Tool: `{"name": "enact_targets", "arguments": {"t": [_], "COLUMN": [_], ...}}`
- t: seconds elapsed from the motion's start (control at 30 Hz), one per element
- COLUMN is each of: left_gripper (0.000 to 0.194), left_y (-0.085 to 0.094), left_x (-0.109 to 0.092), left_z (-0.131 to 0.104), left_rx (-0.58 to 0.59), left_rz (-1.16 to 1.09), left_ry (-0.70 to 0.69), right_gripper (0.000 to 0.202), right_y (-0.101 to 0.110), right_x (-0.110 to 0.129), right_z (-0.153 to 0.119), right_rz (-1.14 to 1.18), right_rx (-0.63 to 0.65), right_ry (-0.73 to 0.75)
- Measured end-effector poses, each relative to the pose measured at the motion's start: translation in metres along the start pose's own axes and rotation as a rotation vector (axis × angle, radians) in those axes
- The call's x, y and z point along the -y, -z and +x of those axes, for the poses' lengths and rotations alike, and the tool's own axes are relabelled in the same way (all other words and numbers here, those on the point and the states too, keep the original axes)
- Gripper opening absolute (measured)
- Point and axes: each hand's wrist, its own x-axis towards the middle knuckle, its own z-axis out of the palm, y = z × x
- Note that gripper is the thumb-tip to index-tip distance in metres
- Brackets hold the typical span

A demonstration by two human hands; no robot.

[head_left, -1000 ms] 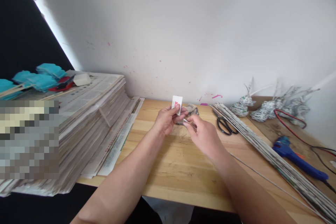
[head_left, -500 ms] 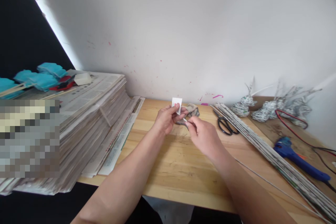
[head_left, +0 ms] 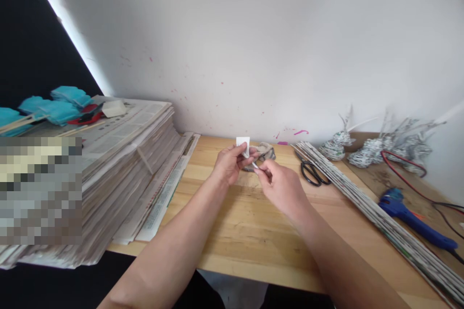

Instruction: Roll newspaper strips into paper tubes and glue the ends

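My left hand (head_left: 232,161) pinches a small white paper strip (head_left: 243,142) between thumb and fingers, its end sticking up above the thumb. Close by on the right, my right hand (head_left: 277,178) has its fingertips closed on the narrow rolled end (head_left: 255,165) of the paper, just below the left fingers. Behind both hands a crumpled greyish cloth (head_left: 266,150) lies on the wooden table (head_left: 239,231), partly hidden by them.
Black-handled scissors (head_left: 311,174) and a bundle of long paper rods (head_left: 362,203) lie on the right, beyond them a blue glue gun (head_left: 416,222) and woven paper figures (head_left: 369,152). Tall newspaper stacks (head_left: 134,154) stand left.
The paper in my left hand has turned and dropped slightly, and its red mark no longer shows. The long thin rod by my right forearm is no longer visible. My hands stay nearly in place.
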Motion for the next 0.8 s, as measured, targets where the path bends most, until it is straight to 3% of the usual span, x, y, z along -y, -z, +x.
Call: {"name": "enact_targets", "arguments": {"t": [0.8], "left_gripper": [0.011], "left_y": [0.0067], "left_x": [-0.0015], "left_z": [0.0037], "left_rx": [0.063], "left_rz": [0.07], "left_ry": [0.032], "right_gripper": [0.017], "right_y": [0.0033], "right_x": [-0.003], "right_z": [0.0023], "right_rz": [0.101], "right_rx": [0.073], "right_ry": [-0.003]}}
